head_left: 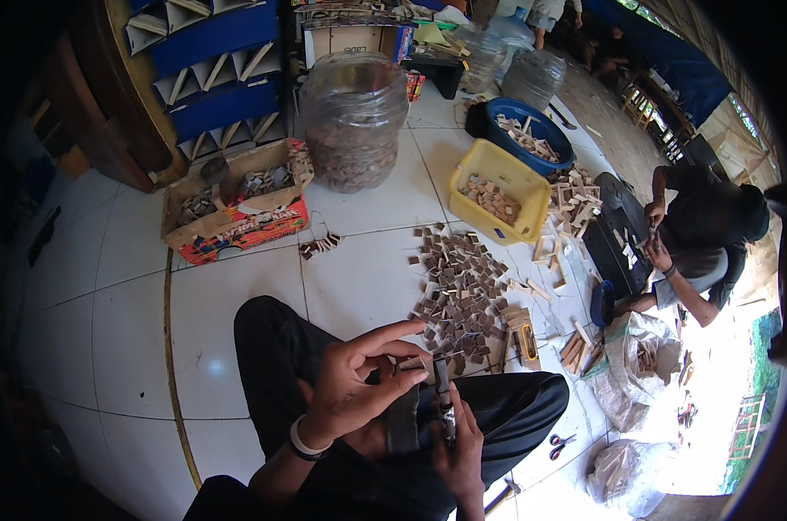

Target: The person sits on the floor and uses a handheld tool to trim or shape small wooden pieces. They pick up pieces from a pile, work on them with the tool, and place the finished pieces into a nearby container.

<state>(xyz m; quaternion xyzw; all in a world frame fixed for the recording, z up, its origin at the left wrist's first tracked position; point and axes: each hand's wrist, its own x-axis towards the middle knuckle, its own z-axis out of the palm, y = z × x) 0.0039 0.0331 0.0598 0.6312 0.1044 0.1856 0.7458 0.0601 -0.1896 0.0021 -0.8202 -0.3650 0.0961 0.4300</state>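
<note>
Sitting on the floor (107, 286), left hand (354, 382) pinching a small wood piece (413, 363) over the lap, right hand (459, 443) gripping a dark tool (444, 395); a slip could nick fingers.

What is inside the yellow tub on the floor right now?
The yellow tub holds a shallow heap of small light wooden blocks, with bare yellow bottom showing around them. Anything beneath that heap is covered and cannot be seen.
</note>
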